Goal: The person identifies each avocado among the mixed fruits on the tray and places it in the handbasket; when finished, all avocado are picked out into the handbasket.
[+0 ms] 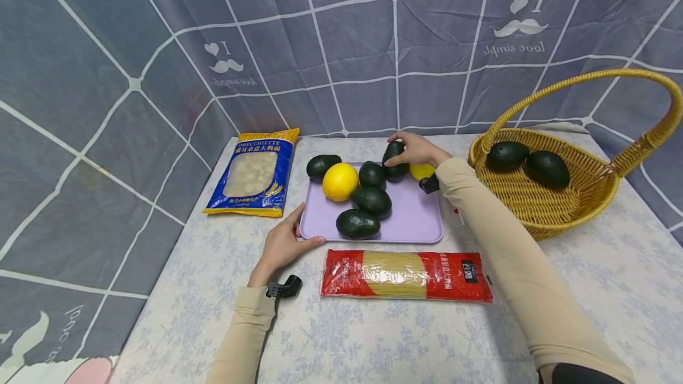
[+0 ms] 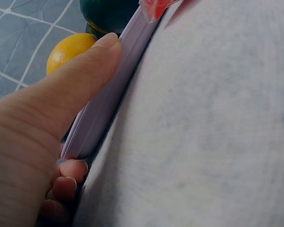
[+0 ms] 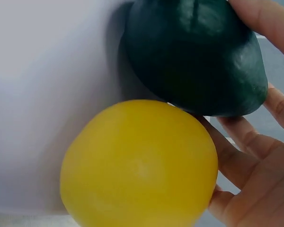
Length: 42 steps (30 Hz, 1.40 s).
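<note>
On the lilac tray (image 1: 413, 224) lie several dark green avocados (image 1: 358, 224) and two yellow lemons (image 1: 340, 182). My right hand (image 1: 417, 150) grips one avocado (image 3: 194, 56) at the tray's back edge, thumb on one side and fingers on the other. The second lemon (image 3: 139, 165) sits right beside that hand, partly hidden by it in the head view. My left hand (image 1: 283, 245) holds the tray's front left corner. In the left wrist view its thumb (image 2: 92, 61) lies along the rim and its other fingers curl at the corner.
A wicker basket (image 1: 571, 218) with a tall handle stands at the right with two avocados (image 1: 548, 169) in it. A red spaghetti pack (image 1: 395, 275) lies in front of the tray. To the left is a blue orecchiette bag (image 1: 253, 173). Grey curtains hang behind and left.
</note>
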Tool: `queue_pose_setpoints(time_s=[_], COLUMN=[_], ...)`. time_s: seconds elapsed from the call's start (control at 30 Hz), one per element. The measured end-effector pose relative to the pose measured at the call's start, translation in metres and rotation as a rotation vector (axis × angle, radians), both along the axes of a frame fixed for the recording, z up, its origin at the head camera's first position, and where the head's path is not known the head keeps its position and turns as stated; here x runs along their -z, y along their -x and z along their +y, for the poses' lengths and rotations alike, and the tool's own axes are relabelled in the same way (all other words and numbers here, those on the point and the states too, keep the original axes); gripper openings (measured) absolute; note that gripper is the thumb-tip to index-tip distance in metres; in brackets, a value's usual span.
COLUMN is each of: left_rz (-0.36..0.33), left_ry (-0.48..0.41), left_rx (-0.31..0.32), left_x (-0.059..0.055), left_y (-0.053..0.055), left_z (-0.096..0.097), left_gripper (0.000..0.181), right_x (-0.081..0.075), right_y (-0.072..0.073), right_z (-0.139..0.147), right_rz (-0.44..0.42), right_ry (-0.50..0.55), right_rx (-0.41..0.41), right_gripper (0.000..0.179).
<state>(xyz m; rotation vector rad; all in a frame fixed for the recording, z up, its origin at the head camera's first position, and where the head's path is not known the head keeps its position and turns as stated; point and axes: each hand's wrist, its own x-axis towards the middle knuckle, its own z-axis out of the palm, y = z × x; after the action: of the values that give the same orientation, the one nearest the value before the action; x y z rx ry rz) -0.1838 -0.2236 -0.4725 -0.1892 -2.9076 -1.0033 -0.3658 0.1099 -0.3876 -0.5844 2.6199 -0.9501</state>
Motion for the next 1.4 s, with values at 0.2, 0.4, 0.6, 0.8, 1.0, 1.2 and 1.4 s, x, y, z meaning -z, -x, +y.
queue_pose_setpoints(time_s=[0.2,0.4,0.6,0.8,1.0,1.2,1.4], left_rz=[0.014,0.020,0.014,0.022,0.032,0.028,0.025], left_ry=[0.009,0.014,0.012,0.027,0.028,0.024,0.020], left_rx=[0.003,0.008,0.003,0.006,0.007,0.012,0.013], left_x=[0.003,0.004,0.003,0.005,0.005,0.004,0.005], left_y=[0.001,0.001,0.001,0.002,0.002,0.002,0.002], left_z=[-0.001,-0.001,0.000,0.000,-0.001,-0.001,-0.001], left_gripper=[0.097,0.098,0.098,0.098,0.097,0.098,0.097], right_x=[0.004,0.005,0.004,0.001,-0.007,-0.013,-0.018], right_y=[0.000,-0.002,-0.002,-0.004,-0.009,-0.014,-0.020], right_z=[-0.001,0.000,0.003,0.004,0.003,0.003,0.000], right_rz=[0.024,0.034,0.036,0.025,0.015,0.006,-0.006], right_ry=[0.032,0.056,0.094,0.138,0.198,0.313,0.427], right_rx=[0.017,0.041,0.067,0.098,0.119,0.131,0.141], right_gripper=[0.070,0.068,0.067,0.067,0.068,0.070,0.070])
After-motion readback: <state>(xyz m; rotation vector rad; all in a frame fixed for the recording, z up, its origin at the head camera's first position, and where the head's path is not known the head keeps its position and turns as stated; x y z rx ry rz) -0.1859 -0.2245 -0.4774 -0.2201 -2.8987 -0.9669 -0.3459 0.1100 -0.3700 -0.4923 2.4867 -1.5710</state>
